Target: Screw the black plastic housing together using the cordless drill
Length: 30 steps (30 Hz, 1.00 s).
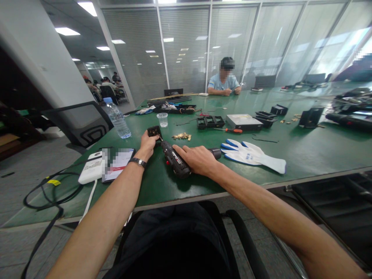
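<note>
My right hand [200,159] is wrapped round the handle of a black cordless screwdriver [176,161], which lies tilted above the green table with its bit towards the upper left. My left hand [148,144] grips a small black plastic part [154,132]. The bit's tip meets the part near my left fingertips; whether a screw sits there is too small to tell. Just right of the part lies a pile of small brass-coloured pieces [182,136]. A white glove with blue edges [251,155] lies to the right of my right hand.
A water bottle [117,119], a plastic cup [162,119], a phone [118,164] and a white power bank-like box [92,167] stand or lie leftward. Beyond are black trays [210,122], an orange-handled screwdriver [233,131] and a silver box [243,121]. Another person [223,82] sits across the table.
</note>
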Available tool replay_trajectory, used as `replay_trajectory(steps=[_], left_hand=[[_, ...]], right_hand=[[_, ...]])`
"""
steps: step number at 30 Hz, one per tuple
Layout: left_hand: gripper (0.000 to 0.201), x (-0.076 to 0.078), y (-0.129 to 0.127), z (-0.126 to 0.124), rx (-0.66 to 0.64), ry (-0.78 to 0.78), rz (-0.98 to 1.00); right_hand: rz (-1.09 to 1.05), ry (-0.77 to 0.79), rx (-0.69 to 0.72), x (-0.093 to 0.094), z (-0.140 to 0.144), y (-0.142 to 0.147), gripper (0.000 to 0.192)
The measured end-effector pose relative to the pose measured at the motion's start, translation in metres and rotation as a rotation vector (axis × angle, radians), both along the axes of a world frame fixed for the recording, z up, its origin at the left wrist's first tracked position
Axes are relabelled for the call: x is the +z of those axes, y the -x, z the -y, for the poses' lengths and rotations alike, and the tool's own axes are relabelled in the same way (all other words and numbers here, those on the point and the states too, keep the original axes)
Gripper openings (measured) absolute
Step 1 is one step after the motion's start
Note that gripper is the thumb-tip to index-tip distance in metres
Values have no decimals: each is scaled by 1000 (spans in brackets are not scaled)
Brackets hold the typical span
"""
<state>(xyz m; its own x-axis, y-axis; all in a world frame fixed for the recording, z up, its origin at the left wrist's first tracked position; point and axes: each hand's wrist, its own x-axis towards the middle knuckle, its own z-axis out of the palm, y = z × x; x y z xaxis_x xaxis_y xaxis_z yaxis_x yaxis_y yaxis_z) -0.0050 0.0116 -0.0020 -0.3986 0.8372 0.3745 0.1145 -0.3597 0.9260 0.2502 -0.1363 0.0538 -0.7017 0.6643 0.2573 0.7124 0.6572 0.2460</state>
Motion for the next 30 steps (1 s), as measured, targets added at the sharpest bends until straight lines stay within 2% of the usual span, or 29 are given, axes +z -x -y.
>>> replay_trajectory(steps=[14,30], left_hand=[[37,0,0,0,-1,-7,7],[37,2,-2,2,-1,6,12]], right_hand=[[21,34,-27,2,1,1,67],[25,23,-16,1,0,1,71]])
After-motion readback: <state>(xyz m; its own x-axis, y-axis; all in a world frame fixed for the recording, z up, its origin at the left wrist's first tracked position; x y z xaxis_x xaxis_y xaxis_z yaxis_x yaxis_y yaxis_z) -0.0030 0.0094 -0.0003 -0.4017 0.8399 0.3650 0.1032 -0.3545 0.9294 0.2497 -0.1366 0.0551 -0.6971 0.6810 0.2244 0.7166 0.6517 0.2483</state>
